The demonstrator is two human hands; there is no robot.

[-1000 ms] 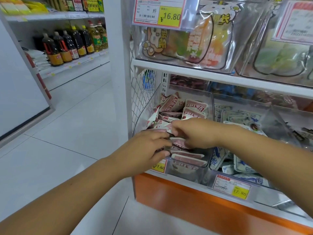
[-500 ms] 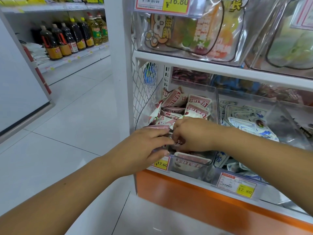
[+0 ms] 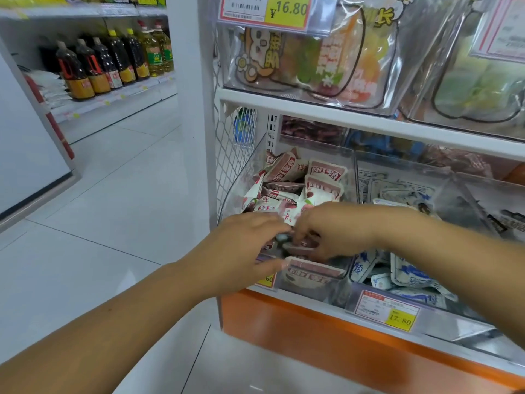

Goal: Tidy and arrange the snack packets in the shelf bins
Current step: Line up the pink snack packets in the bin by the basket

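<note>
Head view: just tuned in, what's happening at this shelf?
A person is tidying the red-and-white snack packets in the leftmost clear bin on the lower shelf. The left hand grips a few packets at the bin's front. The right hand reaches down among them beside it, its grip unclear. The packets behind lie jumbled. The blue-and-white packets alongside have no hand on them.
</note>
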